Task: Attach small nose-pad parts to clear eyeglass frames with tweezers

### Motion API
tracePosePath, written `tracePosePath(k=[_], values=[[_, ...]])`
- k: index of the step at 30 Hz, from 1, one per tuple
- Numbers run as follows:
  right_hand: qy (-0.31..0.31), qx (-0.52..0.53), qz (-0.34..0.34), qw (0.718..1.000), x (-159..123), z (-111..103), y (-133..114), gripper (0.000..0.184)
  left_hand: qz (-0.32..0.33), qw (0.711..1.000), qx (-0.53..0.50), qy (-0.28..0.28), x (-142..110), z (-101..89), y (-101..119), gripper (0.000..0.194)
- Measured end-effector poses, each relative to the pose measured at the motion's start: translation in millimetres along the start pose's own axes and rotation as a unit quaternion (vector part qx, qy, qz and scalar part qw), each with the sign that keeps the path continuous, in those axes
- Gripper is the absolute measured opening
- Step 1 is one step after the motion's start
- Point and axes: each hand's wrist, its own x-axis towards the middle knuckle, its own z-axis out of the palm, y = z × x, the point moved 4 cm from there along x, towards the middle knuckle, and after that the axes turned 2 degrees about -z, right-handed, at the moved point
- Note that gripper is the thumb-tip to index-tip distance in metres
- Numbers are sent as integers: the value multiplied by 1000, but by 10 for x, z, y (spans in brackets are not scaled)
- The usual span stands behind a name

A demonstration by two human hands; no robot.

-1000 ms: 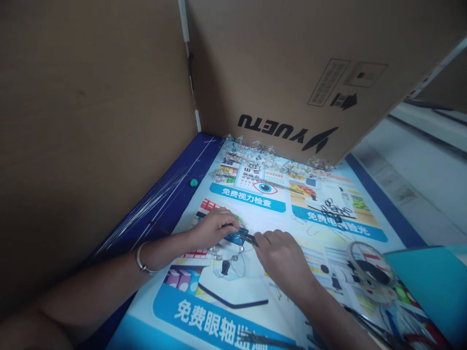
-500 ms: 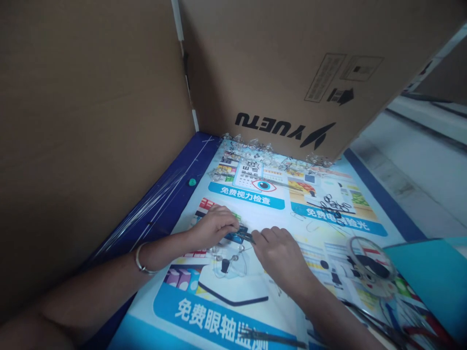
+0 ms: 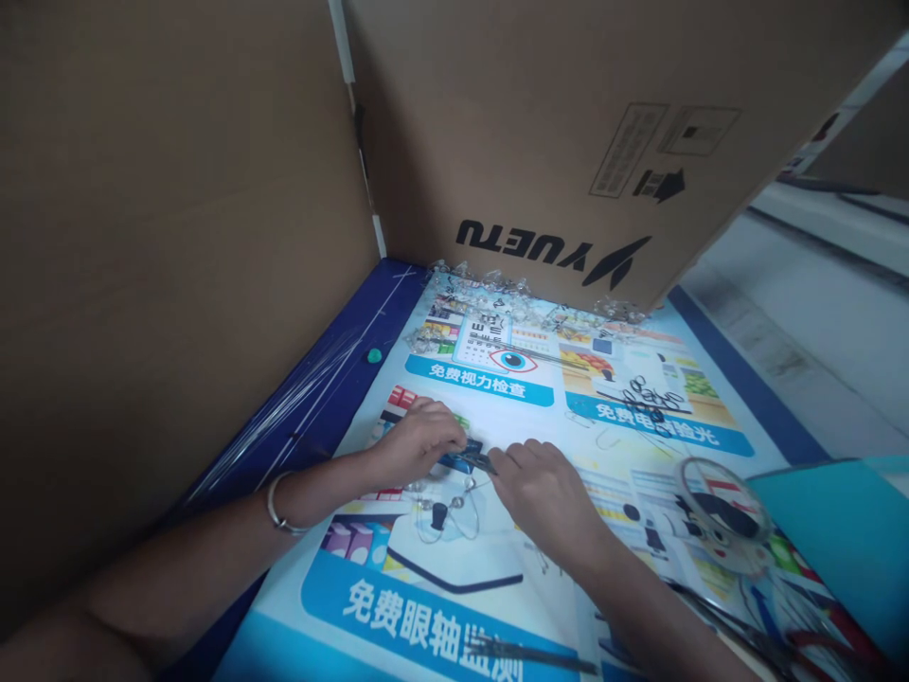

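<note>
My left hand [image 3: 422,440] is closed in a pinch over the printed sheet [image 3: 497,559], on what looks like the end of a wire. A thin wire strung with clear beads [image 3: 469,484] loops just below it, lying over the print. My right hand [image 3: 546,497] is wrapped round dark, narrow pliers [image 3: 477,460]. Their jaws point left and meet the left fingertips. Whatever sits between the jaws is too small to make out, and the pliers' handles are hidden in my right palm.
Clear beaded pieces [image 3: 522,308] lie along the foot of a cardboard wall [image 3: 511,142]. Black wire loops [image 3: 648,405] are at the right. Nearer are a wire coil [image 3: 724,507], a teal panel [image 3: 838,540] and dark wires [image 3: 532,655]. Long thin wires [image 3: 291,393] lie left, beside a green lump [image 3: 373,355].
Both hands stay almost where they were, meeting at the pliers. The beaded wire loop below has shifted very slightly.
</note>
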Motion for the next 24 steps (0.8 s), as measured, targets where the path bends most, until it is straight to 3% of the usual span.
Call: tracePosePath(k=[24], values=[[0,55,0,998,3,3,76,12,28,1000,1,-10,-9,-14,-53,18]])
